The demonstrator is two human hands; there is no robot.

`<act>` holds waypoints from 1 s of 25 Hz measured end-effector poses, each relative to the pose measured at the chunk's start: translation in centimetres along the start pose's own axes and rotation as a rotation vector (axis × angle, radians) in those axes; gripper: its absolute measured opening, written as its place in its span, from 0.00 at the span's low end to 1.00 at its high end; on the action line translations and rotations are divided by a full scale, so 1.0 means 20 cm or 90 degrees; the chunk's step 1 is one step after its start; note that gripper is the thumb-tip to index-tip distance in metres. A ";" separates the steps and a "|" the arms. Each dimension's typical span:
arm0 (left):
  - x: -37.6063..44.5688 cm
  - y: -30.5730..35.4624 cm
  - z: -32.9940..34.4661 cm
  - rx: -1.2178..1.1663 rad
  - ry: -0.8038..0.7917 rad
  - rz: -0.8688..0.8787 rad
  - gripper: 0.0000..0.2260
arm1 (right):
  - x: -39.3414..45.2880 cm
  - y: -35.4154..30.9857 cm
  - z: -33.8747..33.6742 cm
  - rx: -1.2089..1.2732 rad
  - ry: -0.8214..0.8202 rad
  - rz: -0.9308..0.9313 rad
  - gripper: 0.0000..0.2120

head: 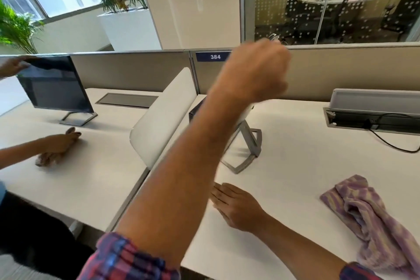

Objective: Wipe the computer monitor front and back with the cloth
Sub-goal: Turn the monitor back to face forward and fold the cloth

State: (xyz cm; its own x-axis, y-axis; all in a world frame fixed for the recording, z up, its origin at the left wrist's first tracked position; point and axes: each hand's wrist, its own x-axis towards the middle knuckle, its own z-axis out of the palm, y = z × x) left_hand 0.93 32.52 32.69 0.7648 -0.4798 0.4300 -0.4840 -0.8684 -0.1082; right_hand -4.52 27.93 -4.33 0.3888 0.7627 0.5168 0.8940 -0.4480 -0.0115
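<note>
The monitor (248, 109) stands on its grey metal stand (246, 151) mid-desk, mostly hidden behind my left forearm; only a dark corner and a white back edge show. My left hand (256, 70) is raised above it in a blurred fist with curled fingers. A small shiny bit pokes out above the knuckles, too blurred to identify. My right hand (234, 204) lies flat on the white desk (306, 143), palm down, fingers straight and pointing left. The purple-and-yellow striped cloth (372, 218) lies crumpled on the desk to the right, apart from both hands.
A white divider panel (163, 116) separates my desk from the left one, where another person's hands touch a second monitor (54, 84) and a brownish cloth (48, 157). An open cable tray (372, 118) with a black cable (395, 145) sits at the back right. A beige partition runs behind.
</note>
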 end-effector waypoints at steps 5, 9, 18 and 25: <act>-0.05 -0.34 -0.09 -0.185 -0.110 -0.113 0.12 | 0.17 0.00 0.02 -0.147 -0.012 -0.064 0.27; -0.07 -0.40 -0.01 -0.320 -0.204 -0.138 0.10 | 0.27 0.03 0.01 -0.237 0.001 -0.102 0.24; -0.13 -0.51 0.18 -0.423 -0.252 -0.129 0.11 | 0.29 0.09 0.02 -0.329 -0.035 -0.182 0.26; -0.17 -0.50 0.21 -0.568 -0.239 -0.117 0.13 | 0.30 0.15 0.01 -0.366 -0.009 -0.260 0.21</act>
State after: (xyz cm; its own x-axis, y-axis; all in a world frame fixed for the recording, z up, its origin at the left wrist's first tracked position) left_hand 5.04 42.31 28.59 0.8707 -0.4898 0.0433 -0.3699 -0.5944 0.7141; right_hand 0.59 31.25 -1.43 0.0540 0.9264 0.3725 0.7116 -0.2974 0.6365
